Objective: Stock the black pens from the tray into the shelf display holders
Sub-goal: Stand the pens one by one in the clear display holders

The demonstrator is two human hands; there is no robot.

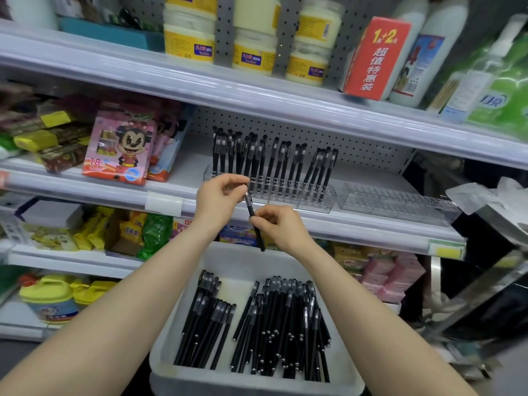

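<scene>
A white tray [243,261] in front of me holds several black pens [274,321] in two loose piles. One black pen [258,234] is held tilted between both hands above the tray. My left hand [220,200] pinches its upper end, and my right hand [278,227] pinches its middle. On the middle shelf a clear display holder [325,200] carries several black pens [265,158] standing upright. A second clear holder [400,204] to its right has no pens in it.
A pink cartoon crayon box [120,147] stands left of the holders. Jars [253,50] and bottles [428,52] fill the shelf above. Snack packets [154,232] lie on the shelf below. Crumpled white paper [483,195] sits on a metal rack at the right.
</scene>
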